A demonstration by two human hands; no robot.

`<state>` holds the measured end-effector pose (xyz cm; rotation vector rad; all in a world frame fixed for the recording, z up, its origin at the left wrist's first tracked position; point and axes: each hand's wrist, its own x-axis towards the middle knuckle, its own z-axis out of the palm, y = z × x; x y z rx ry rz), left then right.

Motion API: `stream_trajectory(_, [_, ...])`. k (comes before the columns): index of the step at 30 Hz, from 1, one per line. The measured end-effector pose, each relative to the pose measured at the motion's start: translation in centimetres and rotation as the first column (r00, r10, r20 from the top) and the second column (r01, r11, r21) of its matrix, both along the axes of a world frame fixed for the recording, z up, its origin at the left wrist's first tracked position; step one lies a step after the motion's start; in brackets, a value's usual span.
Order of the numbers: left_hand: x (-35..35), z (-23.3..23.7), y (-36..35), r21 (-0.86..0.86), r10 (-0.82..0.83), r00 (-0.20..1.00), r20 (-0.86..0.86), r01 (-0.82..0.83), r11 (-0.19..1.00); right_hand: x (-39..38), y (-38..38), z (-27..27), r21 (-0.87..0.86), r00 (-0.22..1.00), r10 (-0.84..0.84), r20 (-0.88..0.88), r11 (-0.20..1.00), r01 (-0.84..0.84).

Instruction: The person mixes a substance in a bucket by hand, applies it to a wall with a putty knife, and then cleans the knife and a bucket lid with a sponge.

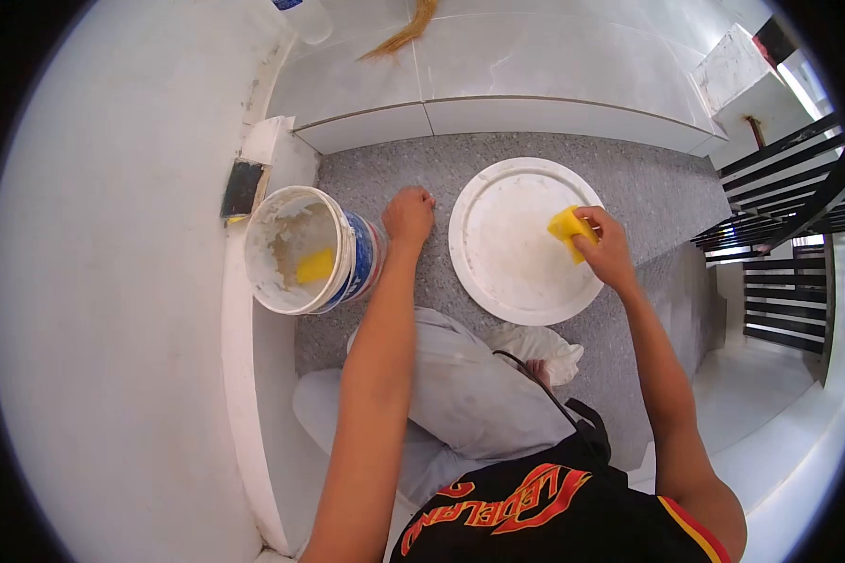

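My right hand (pixel 604 246) grips a yellow sponge (pixel 567 226) over the right part of a round white lid (pixel 507 244), which lies flat on the grey speckled floor. My left hand (pixel 410 216) is curled into a fist on the floor, between the lid and a white bucket (pixel 361 253); whether anything is inside the fist is hidden. Inside the bucket, which has a blue label, sits a second yellow sponge (pixel 315 266).
A tiled step (pixel 554 117) runs behind the lid, with broom bristles (pixel 404 36) and a clear bottle (pixel 308 21) on top. Black railings (pixel 784 305) and a stair edge are at the right. A white cloth (pixel 559 355) lies near my foot. The wall stands at the left.
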<state>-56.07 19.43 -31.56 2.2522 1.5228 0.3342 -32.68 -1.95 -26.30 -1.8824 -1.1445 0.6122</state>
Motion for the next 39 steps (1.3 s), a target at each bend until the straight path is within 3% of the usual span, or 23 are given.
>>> stream_trajectory(2, [0.3,0.1,-0.1,0.094,-0.041,0.99,-0.135,0.054,0.994,0.5,-0.5,-0.5,-0.01,1.0,-0.008,-0.002,1.0,0.008])
stream_trajectory(4, [0.4,-0.7,-0.2,0.137,-0.047,0.985,-0.165,0.07,0.988,0.6,-0.6,-0.4,-0.011,1.0,-0.024,0.002,1.0,0.024])
stream_trajectory(6, [0.6,-0.6,-0.2,0.186,-0.062,0.98,-0.188,0.097,0.978,0.4,-0.2,0.0,-0.032,0.986,-0.043,-0.158,0.999,0.039])
stream_trajectory(8, [0.5,0.5,-0.5,-0.148,-0.071,0.993,0.092,0.084,0.985,0.5,0.3,-0.3,-0.012,0.991,-0.049,-0.122,0.999,0.048])
stream_trajectory(9, [0.7,1.5,-0.9,-0.145,-0.084,0.992,0.096,0.098,0.985,0.6,0.5,-0.3,-0.001,0.995,-0.043,-0.095,0.999,0.044])
stream_trajectory(10, [0.7,2.7,-1.5,-0.3,-0.282,0.94,0.192,0.329,0.895,0.7,0.9,-0.2,-0.036,0.998,-0.035,-0.046,0.999,0.034])
stream_trajectory(11, [0.5,3.7,-2.2,-0.423,-0.437,0.844,0.312,0.535,0.732,0.9,1.3,-0.5,-0.038,0.998,-0.043,-0.048,0.998,0.041])
stream_trajectory(12, [0.5,3.9,-3.1,-0.425,-0.438,0.844,0.31,0.535,0.73,1.1,2.1,-1.2,0.031,0.998,-0.011,0.068,0.999,0.009])
stream_trajectory(13, [0.7,3.8,-4.2,-0.325,-0.381,0.88,0.282,0.462,0.825,0.9,2.8,-1.7,0.098,0.983,0.013,0.184,0.995,-0.032])
stream_trajectory(14, [0.9,3.9,-4.8,-0.215,-0.319,0.911,0.263,0.377,0.901,0.6,3.6,-2.1,0.1,0.983,0.012,0.183,0.994,-0.031])
stream_trajectory(15, [1.1,3.9,-4.8,-0.212,-0.318,0.911,0.264,0.376,0.902,0.1,4.5,-2.3,0.074,0.969,-0.025,0.247,0.997,0.007])
stream_trajectory(17, [1.2,3.6,-4.7,0.07,-0.174,0.985,-0.019,0.175,0.982,-0.9,6.4,-3.0,0.052,0.948,-0.054,0.314,0.998,0.039])
stream_trajectory(18, [1.2,3.5,-4.6,0.072,-0.167,0.986,-0.018,0.168,0.983,-1.5,7.3,-3.7,0.033,0.92,-0.118,0.373,0.993,0.114])
stream_trajectory(20, [1.1,3.2,-4.4,-0.171,-0.175,0.962,-0.207,0.141,0.975,-2.8,9.2,-5.1,0.02,0.886,-0.177,0.429,0.982,0.186])
stream_trajectory(22, [1.0,2.5,-4.0,-0.194,-0.166,0.97,-0.177,0.131,0.972,-4.6,10.4,-6.6,0.044,0.789,-0.211,0.577,0.973,0.228])
stream_trajectory(25, [0.7,2.1,-4.0,-0.197,-0.16,0.973,-0.164,0.127,0.972,-6.9,11.7,-7.5,-0.004,0.783,-0.177,0.596,0.975,0.223])
stream_trajectory(26, [0.8,2.2,-3.9,-0.171,-0.166,0.969,-0.181,0.135,0.976,-8.0,11.7,-7.9,0.034,0.816,-0.155,0.556,0.986,0.164])
stream_trajectory(29, [0.5,2.0,-3.7,-0.205,-0.173,0.978,-0.117,0.147,0.968,-9.0,10.1,-6.5,-0.005,0.886,0.19,0.422,0.978,-0.207])
stream_trajectory(30, [0.6,2.1,-3.6,-0.2,-0.168,0.98,-0.111,0.143,0.969,-8.3,10.4,-6.0,-0.002,0.883,0.192,0.429,0.977,-0.212])
stream_trajectory(32, [0.5,2.1,-4.1,-0.19,-0.145,0.985,-0.095,0.125,0.974,-6.5,11.7,-5.4,0.137,0.918,0.003,0.396,0.989,-0.063])
stream_trajectory(33, [0.5,2.3,-4.2,-0.196,-0.137,0.986,-0.095,0.117,0.974,-5.7,12.6,-5.0,0.213,0.872,-0.067,0.485,0.976,-0.043])
stream_trajectory(36, [0.7,2.5,-4.5,-0.236,-0.121,0.984,-0.135,0.086,0.968,-4.9,14.5,-6.0,0.186,0.834,0.009,0.551,0.974,-0.133])
stream_trajectory(39, [0.7,2.4,-4.4,-0.207,-0.073,0.992,-0.1,0.051,0.977,-5.5,15.2,-6.8,0.043,0.77,0.136,0.624,0.977,-0.208])
